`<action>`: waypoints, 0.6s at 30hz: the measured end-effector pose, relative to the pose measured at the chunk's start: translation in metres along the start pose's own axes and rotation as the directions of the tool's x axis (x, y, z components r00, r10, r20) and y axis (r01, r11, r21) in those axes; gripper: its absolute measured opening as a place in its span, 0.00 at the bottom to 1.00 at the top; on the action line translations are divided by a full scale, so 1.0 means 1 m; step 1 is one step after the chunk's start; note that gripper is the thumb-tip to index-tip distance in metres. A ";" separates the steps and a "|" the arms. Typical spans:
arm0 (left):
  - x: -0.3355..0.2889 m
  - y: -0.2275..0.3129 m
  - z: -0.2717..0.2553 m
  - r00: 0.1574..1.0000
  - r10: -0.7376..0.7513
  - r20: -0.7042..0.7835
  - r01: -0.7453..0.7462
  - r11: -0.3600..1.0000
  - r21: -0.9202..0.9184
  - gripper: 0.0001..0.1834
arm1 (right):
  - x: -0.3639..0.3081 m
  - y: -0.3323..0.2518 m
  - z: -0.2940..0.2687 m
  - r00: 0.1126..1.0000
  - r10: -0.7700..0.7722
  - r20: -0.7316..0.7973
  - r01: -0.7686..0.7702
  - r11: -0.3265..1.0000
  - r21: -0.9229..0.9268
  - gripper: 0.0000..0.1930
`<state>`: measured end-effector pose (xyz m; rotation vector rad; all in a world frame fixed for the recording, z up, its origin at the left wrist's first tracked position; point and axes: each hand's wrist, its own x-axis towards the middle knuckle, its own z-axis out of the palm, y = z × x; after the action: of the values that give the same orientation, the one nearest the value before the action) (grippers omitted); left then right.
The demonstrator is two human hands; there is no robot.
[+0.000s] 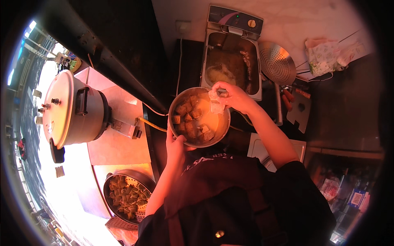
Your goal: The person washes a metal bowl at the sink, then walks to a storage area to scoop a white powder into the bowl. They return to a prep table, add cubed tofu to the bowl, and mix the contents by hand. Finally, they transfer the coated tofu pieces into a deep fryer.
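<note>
A round metal bowl (172,107) is held up in front of my chest over a deep fryer's near edge. My left hand (175,145) is closed on the bowl's lower left rim, thumb on top. Brown cubes (188,119) lie in its left half, and a pale yellow mixture (209,117) shows on the right. Over the bowl's upper right rim, my right hand (232,97) pinches a pale, whitish-coated cube (216,107). The coating also seems to stick to my fingers. Beyond stands the electric deep fryer (260,69), with dark oil and a lighter foamy patch in its basin.
A perforated strainer (278,61) sits right of the fryer, near red-handled tools (288,98) and a patterned cloth (324,55). On the left stand a large pressure cooker (78,110) and a pot (141,178) of small leaf-wrapped parcels. A cable (152,124) runs between.
</note>
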<state>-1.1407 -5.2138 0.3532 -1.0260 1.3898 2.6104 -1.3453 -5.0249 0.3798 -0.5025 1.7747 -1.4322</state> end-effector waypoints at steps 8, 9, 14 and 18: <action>-0.005 0.003 0.007 1.000 -0.016 -0.003 0.016 1.000 0.006 0.48 | 0.112 0.034 -0.148 0.940 -0.182 -0.288 -0.140 0.562 -0.815 0.14; -0.005 0.002 0.007 1.000 -0.018 -0.004 0.018 1.000 -0.001 0.48 | 0.125 0.042 -0.158 0.946 -0.159 -0.281 -0.219 0.322 -0.921 0.14; -0.006 -0.001 0.008 1.000 -0.018 -0.008 0.018 1.000 -0.001 0.48 | 0.128 0.017 -0.162 0.980 -0.095 -0.172 -0.148 0.218 -0.965 0.15; -0.004 -0.005 0.006 1.000 0.003 -0.007 -0.003 0.999 -0.045 0.47 | 0.072 -0.059 -0.127 0.950 -0.204 -0.239 -0.069 0.608 -0.791 0.11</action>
<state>-1.1396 -5.2052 0.3541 -1.0395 1.3408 2.6546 -1.4974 -5.0126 0.4188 -0.8357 2.6710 -0.6840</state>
